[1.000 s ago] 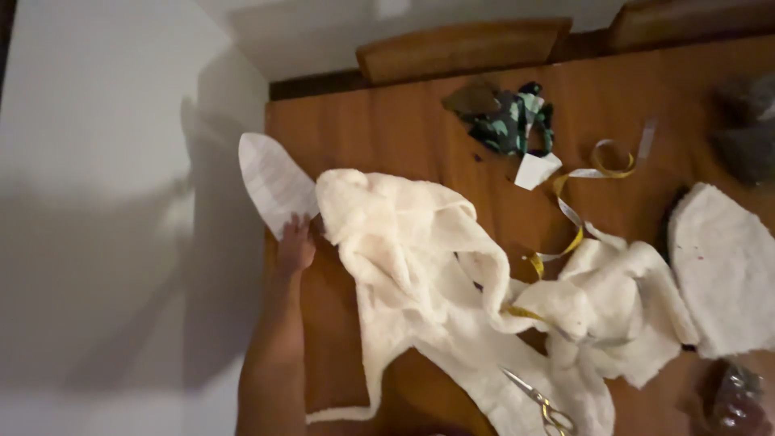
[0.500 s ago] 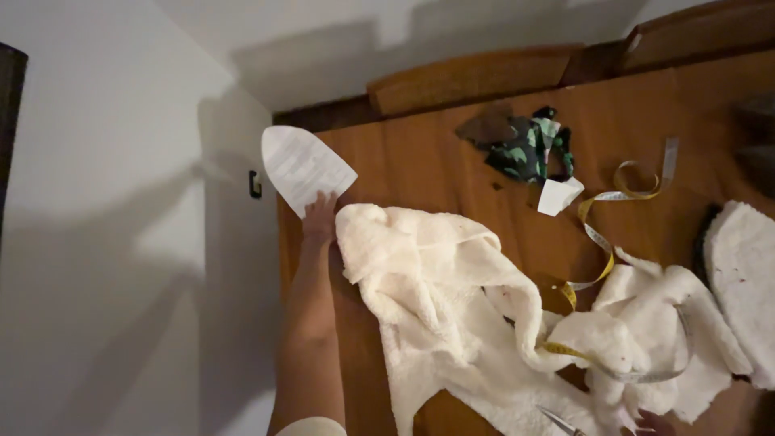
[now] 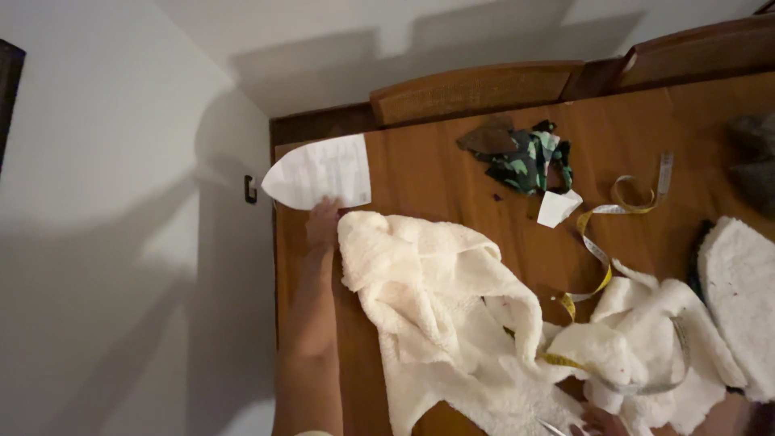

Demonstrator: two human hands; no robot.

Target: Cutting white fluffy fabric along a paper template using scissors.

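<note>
Right hand: only fingertips show at the bottom edge, against the cream fleece; grip cannot be told. Fleece is soft and limp. Left hand: open, fingers flat on the paper pattern at the table corner. Paper looks light, thin, tearable; pinch its near edge.

Bare table beyond fleece; scraps crowd right.

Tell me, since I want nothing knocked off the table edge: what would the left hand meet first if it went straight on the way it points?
The left hand already reaches the white paper pattern piece; that comes first.
</note>
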